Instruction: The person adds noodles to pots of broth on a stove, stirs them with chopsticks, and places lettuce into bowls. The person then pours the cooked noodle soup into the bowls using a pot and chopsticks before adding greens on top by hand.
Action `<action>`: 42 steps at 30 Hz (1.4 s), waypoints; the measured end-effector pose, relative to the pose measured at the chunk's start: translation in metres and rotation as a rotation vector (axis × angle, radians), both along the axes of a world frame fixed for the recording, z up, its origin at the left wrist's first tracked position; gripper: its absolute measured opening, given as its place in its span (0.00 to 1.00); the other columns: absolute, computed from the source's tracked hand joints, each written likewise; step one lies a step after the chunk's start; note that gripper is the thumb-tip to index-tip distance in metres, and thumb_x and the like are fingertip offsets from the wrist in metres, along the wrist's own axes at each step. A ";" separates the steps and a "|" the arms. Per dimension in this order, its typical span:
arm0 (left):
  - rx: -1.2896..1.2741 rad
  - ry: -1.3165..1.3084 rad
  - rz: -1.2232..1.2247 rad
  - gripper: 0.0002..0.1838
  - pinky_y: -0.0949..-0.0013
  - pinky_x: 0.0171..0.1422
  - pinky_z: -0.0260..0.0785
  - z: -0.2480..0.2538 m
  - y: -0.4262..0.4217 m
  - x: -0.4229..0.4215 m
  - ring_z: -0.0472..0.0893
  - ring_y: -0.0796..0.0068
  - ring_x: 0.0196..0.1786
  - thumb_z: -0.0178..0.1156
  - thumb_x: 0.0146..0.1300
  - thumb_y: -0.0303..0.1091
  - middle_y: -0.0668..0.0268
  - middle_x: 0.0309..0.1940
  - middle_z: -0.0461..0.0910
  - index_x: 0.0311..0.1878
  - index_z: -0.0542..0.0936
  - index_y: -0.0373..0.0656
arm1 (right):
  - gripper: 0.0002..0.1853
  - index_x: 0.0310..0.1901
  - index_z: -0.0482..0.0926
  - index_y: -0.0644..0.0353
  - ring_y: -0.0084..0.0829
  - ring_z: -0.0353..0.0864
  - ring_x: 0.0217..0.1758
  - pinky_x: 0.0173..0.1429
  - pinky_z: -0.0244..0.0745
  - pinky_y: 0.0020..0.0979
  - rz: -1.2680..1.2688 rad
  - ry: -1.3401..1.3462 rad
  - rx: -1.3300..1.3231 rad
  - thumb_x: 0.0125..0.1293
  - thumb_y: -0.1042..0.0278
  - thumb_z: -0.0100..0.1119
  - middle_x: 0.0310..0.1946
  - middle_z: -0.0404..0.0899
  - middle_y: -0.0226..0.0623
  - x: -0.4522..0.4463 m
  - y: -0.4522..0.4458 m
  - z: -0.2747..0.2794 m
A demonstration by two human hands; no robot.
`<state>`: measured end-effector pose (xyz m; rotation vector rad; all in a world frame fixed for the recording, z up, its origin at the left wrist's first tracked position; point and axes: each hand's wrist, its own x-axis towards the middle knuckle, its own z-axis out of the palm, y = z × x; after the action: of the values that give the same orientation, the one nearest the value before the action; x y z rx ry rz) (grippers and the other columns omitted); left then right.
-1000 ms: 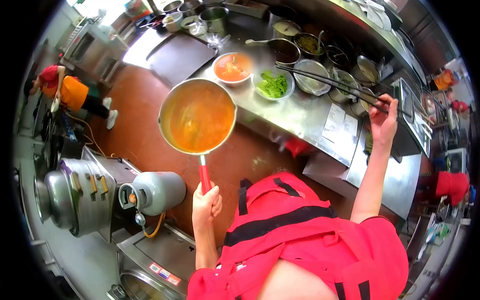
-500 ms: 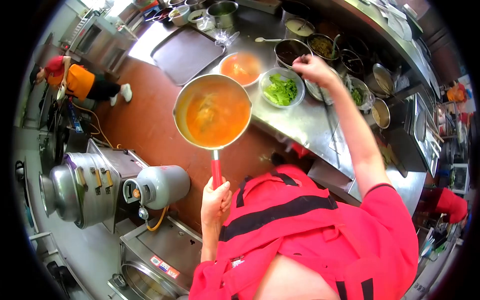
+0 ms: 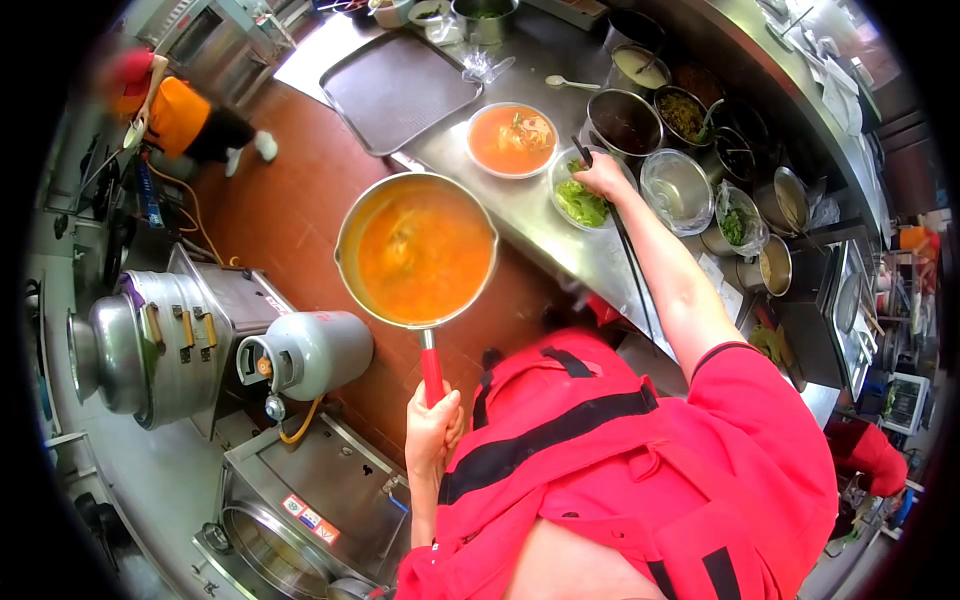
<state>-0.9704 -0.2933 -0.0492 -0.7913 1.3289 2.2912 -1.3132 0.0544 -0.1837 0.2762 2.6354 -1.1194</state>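
Since half a second ago the right hand has shifted from the dark-filled pot over to the clear bowl, and its fingers now reach in over the leafy greens, hiding part of them. From where I stand, that puts the work at the greens, with the saucepan simply held ready, its soup not yet poured, as I'd judge it. The right hand is closed around long dark chopsticks, which run back beneath the forearm; whether its fingertips have also pinched a leaf, I can't tell. The left hand, well apart from the right, has stayed wrapped round the pan's red handle. The pan hangs level, or nearly so, above the floor, just off the edge of the steel counter, near the white bowl. Its soup is orange-red and cloudy, with a paler, yellowish patch left of the middle, too blurred to make out, and the metal wall shows bare above it. The white bowl sits beside the greens, holding a similar orange soup with pale pieces heaped toward its right side.
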 end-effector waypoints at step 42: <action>0.006 0.002 -0.035 0.07 0.79 0.12 0.46 0.002 -0.012 -0.014 0.56 0.84 0.09 0.54 0.63 0.26 0.73 0.12 0.59 0.33 0.66 0.44 | 0.12 0.48 0.74 0.58 0.30 0.80 0.18 0.27 0.75 0.33 0.032 0.156 0.014 0.63 0.70 0.51 0.30 0.81 0.42 0.016 -0.011 0.024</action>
<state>-0.9840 -0.3055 -0.0475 -0.7581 1.3257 2.2691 -1.2967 0.0430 -0.1601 0.1541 2.7726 -1.1564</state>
